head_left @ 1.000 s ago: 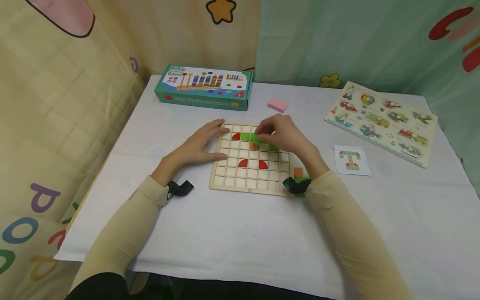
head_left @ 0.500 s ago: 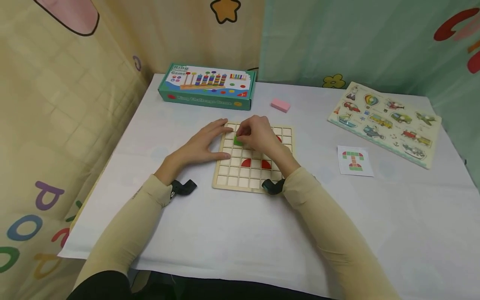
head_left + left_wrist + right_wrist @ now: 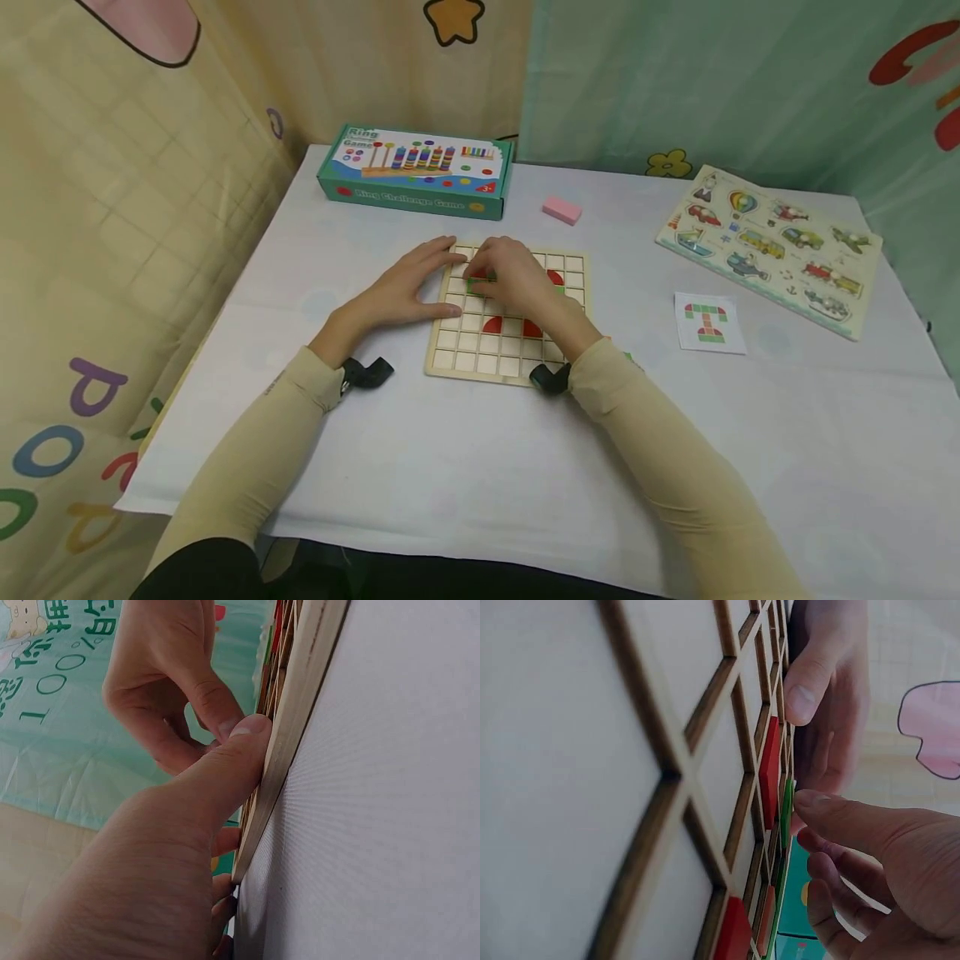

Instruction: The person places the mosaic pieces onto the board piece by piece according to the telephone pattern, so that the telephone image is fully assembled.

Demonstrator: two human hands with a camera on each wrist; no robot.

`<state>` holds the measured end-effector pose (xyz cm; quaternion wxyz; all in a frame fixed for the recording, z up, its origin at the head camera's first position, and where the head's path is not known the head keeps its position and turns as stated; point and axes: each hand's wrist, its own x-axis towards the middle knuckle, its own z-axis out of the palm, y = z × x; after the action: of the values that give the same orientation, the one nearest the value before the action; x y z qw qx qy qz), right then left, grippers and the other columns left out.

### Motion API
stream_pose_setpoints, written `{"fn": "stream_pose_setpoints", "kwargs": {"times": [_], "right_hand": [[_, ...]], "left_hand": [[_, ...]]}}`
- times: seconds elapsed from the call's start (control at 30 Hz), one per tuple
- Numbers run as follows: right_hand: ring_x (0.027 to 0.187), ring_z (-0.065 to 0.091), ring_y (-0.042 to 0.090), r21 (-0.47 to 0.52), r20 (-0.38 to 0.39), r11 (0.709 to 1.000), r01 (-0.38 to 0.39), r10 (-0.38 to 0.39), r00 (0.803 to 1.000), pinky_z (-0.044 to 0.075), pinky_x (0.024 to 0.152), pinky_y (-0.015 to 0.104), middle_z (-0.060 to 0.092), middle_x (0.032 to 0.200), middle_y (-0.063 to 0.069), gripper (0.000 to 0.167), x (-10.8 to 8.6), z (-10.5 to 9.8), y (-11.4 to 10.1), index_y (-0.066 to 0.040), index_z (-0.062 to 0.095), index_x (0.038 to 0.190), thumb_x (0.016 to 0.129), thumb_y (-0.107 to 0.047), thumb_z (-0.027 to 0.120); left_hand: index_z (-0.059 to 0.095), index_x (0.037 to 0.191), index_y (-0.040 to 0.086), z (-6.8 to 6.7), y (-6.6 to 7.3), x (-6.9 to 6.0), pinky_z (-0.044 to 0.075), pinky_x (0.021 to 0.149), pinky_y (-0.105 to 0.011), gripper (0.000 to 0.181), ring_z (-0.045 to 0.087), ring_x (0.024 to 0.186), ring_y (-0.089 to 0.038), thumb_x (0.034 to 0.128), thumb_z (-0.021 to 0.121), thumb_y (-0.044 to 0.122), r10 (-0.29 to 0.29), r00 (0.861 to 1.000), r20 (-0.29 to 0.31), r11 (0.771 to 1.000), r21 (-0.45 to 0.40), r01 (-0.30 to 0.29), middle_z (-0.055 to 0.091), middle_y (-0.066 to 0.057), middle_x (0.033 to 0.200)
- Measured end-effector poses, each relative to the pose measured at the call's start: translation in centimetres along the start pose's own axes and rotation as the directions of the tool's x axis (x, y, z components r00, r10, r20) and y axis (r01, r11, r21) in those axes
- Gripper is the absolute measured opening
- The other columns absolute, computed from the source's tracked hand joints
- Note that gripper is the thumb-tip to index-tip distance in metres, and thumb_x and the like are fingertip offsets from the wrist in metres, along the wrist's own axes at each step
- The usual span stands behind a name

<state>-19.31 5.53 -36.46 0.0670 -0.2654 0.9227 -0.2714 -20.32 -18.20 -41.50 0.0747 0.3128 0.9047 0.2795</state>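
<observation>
The wooden grid board (image 3: pixel 467 344) lies flat, with red quarter-round pieces (image 3: pixel 492 326) and green squares in its cells. My left hand (image 3: pixel 405 287) holds the board's left edge, thumb and fingers spread, the thumb on the rim in the left wrist view. Over the board's upper left part, my right hand (image 3: pixel 517 275) pinches a green square (image 3: pixel 786 814) low at its cell, thumb tip against it and the other fingers curled. Beside it in the right wrist view stands a red piece (image 3: pixel 769 772). The hand covers part of the upper rows.
Behind the board are a green game box (image 3: pixel 416 200) and a pink block (image 3: pixel 562 210). To the right lie a pattern card (image 3: pixel 709 323) and a picture puzzle board (image 3: pixel 772 242). Some loose pieces peek out beside the right sleeve.
My right hand has moved left across the board with a green square, then lowered slightly at the upper left cells. The left hand keeps its place on the edge.
</observation>
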Motion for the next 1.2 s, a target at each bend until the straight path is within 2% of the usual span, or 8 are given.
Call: {"fn": "stream_pose_setpoints", "kwargs": {"times": [0.17, 0.33, 0.43, 0.57, 0.67, 0.9, 1.1, 1.2], "right_hand": [[0.109, 0.062, 0.027, -0.057, 0.032, 0.997, 0.06, -0.058, 0.998, 0.052, 0.099, 0.04, 0.077, 0.11, 0.006, 0.014, -0.2, -0.1, 0.0, -0.011, 0.084, 0.107, 0.094, -0.012, 0.081], [0.105, 0.064, 0.026, -0.003, 0.039, 0.999, 0.048, -0.047, 0.998, 0.053, 0.098, 0.042, 0.074, 0.116, 0.008, 0.029, -1.4, -0.7, 0.7, -0.009, 0.078, 0.124, 0.095, -0.013, 0.079], [0.098, 0.065, 0.025, 0.061, 0.006, 0.998, 0.018, -0.019, 1.0, 0.054, 0.091, 0.041, 0.072, 0.118, 0.009, 0.034, -3.1, -1.5, 1.8, -0.008, 0.073, 0.13, 0.097, -0.015, 0.077], [0.095, 0.064, 0.025, 0.112, -0.059, 0.994, 0.005, 0.001, 0.998, 0.056, 0.084, 0.041, 0.073, 0.116, 0.011, 0.031, -5.9, -2.6, 3.9, -0.005, 0.074, 0.127, 0.097, -0.015, 0.077], [0.098, 0.064, 0.025, 0.137, -0.079, 0.99, -0.032, 0.044, 0.996, 0.057, 0.088, 0.042, 0.074, 0.118, 0.011, 0.032, -8.0, -3.4, 5.5, -0.005, 0.073, 0.127, 0.098, -0.016, 0.077], [0.098, 0.065, 0.022, 0.14, -0.064, 0.982, -0.131, 0.141, 0.988, 0.059, 0.091, 0.042, 0.075, 0.11, 0.006, 0.028, -12.2, -5.0, 7.9, -0.009, 0.074, 0.124, 0.099, -0.021, 0.076], [0.092, 0.064, 0.017, 0.129, -0.049, 0.973, -0.189, 0.197, 0.979, 0.058, 0.086, 0.027, 0.073, 0.1, 0.001, 0.028, -15.5, -5.3, 9.0, -0.014, 0.075, 0.117, 0.095, -0.031, 0.081], [0.093, 0.063, 0.016, 0.132, -0.024, 0.973, -0.188, 0.193, 0.981, 0.056, 0.085, 0.023, 0.072, 0.101, -0.001, 0.035, -16.8, -5.2, 9.5, -0.017, 0.075, 0.115, 0.089, -0.037, 0.087]], "left_hand": [[0.047, 0.157, 0.023, 0.0, 0.0, 0.0, 0.017, 0.132, -0.057, 0.082, 0.011, 0.165, -0.025, 0.0889, 0.08, 0.055, -0.001, 1.0, 0.007, 1.0, -0.003, 0.001, 0.019, -0.002, 0.177], [0.047, 0.157, 0.025, 0.2, 0.2, 0.1, 0.016, 0.132, -0.056, 0.081, 0.01, 0.165, -0.023, 0.0888, 0.08, 0.054, -0.025, 1.0, 0.011, 1.0, -0.008, 0.025, 0.018, 0.0, 0.177], [0.046, 0.157, 0.026, 0.3, 0.3, 0.2, 0.015, 0.132, -0.056, 0.082, 0.009, 0.165, -0.023, 0.0884, 0.08, 0.055, -0.029, 0.999, 0.014, 1.0, -0.005, 0.029, 0.017, 0.0, 0.177], [0.046, 0.158, 0.025, 0.2, 0.3, 0.2, 0.016, 0.132, -0.055, 0.084, 0.01, 0.165, -0.024, 0.0878, 0.08, 0.057, -0.026, 1.0, 0.014, 1.0, 0.006, 0.025, 0.018, 0.0, 0.177], [0.046, 0.158, 0.024, 0.2, 0.2, 0.1, 0.017, 0.132, -0.055, 0.085, 0.011, 0.165, -0.024, 0.0871, 0.08, 0.058, -0.029, 1.0, 0.011, 1.0, 0.013, 0.029, 0.018, 0.0, 0.177], [0.046, 0.158, 0.023, 0.0, 0.2, -0.1, 0.017, 0.132, -0.055, 0.086, 0.011, 0.165, -0.024, 0.0871, 0.08, 0.058, -0.027, 1.0, 0.004, 1.0, 0.005, 0.027, 0.019, -0.001, 0.177], [0.046, 0.158, 0.022, 0.0, 0.3, -0.1, 0.017, 0.132, -0.055, 0.086, 0.012, 0.165, -0.025, 0.0871, 0.08, 0.057, -0.023, 1.0, 0.002, 1.0, 0.006, 0.023, 0.019, -0.001, 0.177], [0.047, 0.157, 0.023, 0.1, 0.2, 0.0, 0.017, 0.132, -0.055, 0.085, 0.012, 0.165, -0.024, 0.087, 0.081, 0.056, -0.018, 1.0, 0.004, 1.0, 0.002, 0.018, 0.019, -0.001, 0.177]]}}
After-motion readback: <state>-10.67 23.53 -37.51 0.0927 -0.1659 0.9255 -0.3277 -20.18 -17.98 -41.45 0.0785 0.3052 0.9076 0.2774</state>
